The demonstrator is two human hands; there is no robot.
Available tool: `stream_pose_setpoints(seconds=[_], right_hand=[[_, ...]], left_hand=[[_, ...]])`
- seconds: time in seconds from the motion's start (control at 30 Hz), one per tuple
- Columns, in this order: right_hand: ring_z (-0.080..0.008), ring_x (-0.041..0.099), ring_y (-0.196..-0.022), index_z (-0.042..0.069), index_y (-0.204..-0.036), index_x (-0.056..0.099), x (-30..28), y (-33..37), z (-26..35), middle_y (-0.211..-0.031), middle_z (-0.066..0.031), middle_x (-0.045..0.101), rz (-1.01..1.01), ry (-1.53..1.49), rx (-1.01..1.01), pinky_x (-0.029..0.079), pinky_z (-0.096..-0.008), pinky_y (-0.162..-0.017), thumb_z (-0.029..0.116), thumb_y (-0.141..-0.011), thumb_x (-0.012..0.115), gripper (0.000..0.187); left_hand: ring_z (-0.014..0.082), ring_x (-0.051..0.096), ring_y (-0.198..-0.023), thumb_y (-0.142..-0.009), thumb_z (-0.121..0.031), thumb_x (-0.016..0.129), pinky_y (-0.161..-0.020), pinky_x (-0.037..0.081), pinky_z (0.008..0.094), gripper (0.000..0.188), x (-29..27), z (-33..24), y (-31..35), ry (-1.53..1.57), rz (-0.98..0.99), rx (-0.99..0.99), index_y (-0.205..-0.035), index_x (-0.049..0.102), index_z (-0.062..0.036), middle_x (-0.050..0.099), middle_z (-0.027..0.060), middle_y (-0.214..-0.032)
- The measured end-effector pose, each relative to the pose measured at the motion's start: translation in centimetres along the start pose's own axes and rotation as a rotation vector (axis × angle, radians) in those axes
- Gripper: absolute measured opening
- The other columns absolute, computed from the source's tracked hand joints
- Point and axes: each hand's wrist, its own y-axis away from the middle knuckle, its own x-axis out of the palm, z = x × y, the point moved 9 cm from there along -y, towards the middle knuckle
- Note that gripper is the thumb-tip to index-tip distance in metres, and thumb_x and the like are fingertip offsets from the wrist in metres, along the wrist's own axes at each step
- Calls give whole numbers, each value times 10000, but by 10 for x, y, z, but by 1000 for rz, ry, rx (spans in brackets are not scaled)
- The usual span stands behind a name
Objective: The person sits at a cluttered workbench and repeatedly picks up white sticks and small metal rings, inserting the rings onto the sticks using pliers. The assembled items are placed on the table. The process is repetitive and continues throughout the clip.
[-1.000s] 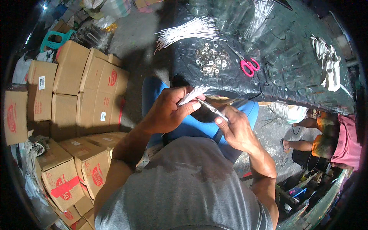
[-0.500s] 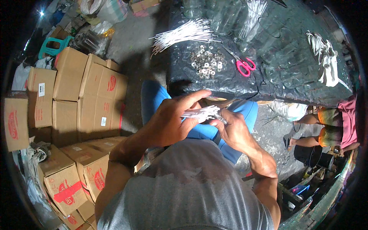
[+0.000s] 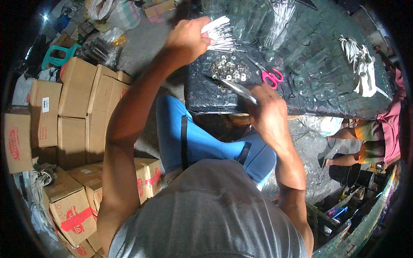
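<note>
At the table's far left, my left hand point(image 3: 189, 38) closes round one end of a bundle of thin white wick-like strands point(image 3: 221, 36), whose other ends fan out to the right. My right hand point(image 3: 269, 105) is over the near edge of the table, its fingers closed round a slim silver metal tool point(image 3: 238, 90). The tool's narrow tip points left and away, at a heap of small metal discs with holes point(image 3: 231, 69). Its grip end is hidden in my palm. Just beyond this hand lie scissors with pink handles point(image 3: 272, 78).
Black plastic sheeting covers the table point(image 3: 211, 101). Clear glass jars point(image 3: 251, 19) stand at the back, one holding more white strands point(image 3: 280, 19). A white cloth bundle point(image 3: 363, 71) lies at right. Cardboard boxes point(image 3: 77, 90) are stacked left; another person's legs point(image 3: 350, 146) show at right.
My left hand has moved from above my lap to the far left of the table, onto the strands. My right hand has moved up to the table edge with the silver tool.
</note>
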Motion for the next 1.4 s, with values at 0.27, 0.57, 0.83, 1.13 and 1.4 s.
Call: stream_pose_setpoints(seconds=[0.27, 0.57, 0.83, 1.13, 1.4], right_hand=[[-393, 633, -830, 38, -992, 649, 28, -13, -2, -882, -163, 609, 17, 131, 30, 506, -490, -689, 95, -731, 735, 281], [-302, 644, -755, -4, -931, 616, 14, -4, -17, -839, -189, 642, -118, -225, 174, 496, -399, -683, 29, -810, 675, 139], [-56, 545, -747, 16, -1010, 618, 44, 40, -28, -868, -8, 652, -24, -1084, 521, 439, -221, -660, 76, -986, 606, 66], [-53, 529, -768, 8, -1001, 653, 55, 48, -20, -866, 6, 642, 38, -1080, 494, 436, -230, -675, 47, -965, 637, 56], [-47, 497, -691, 11, -951, 679, 61, 50, -18, -755, 44, 599, 86, -937, 464, 414, -236, -611, 63, -936, 678, 54]], left_hand=[[216, 606, -722, -942, -200, 612, -674, 473, 366, 199, -39, -20, 33, 290, 18, -175, -1042, 618, -27, 617, 94, -773], [34, 432, -582, -973, -186, 617, -525, 371, 214, 220, 22, -50, 176, 1191, 291, -776, -1116, 655, -22, 546, -35, -738], [70, 479, -599, -991, -95, 528, -505, 382, 229, 97, 58, -78, 178, 1391, 230, -863, -1076, 536, -50, 579, 59, -782], [58, 475, -603, -1006, -140, 548, -488, 362, 212, 105, 76, -84, 188, 1416, 245, -866, -1069, 551, -56, 572, 29, -776], [50, 491, -575, -997, -159, 578, -489, 383, 206, 118, 71, -80, 194, 1204, 270, -751, -1056, 576, -57, 598, 15, -764]])
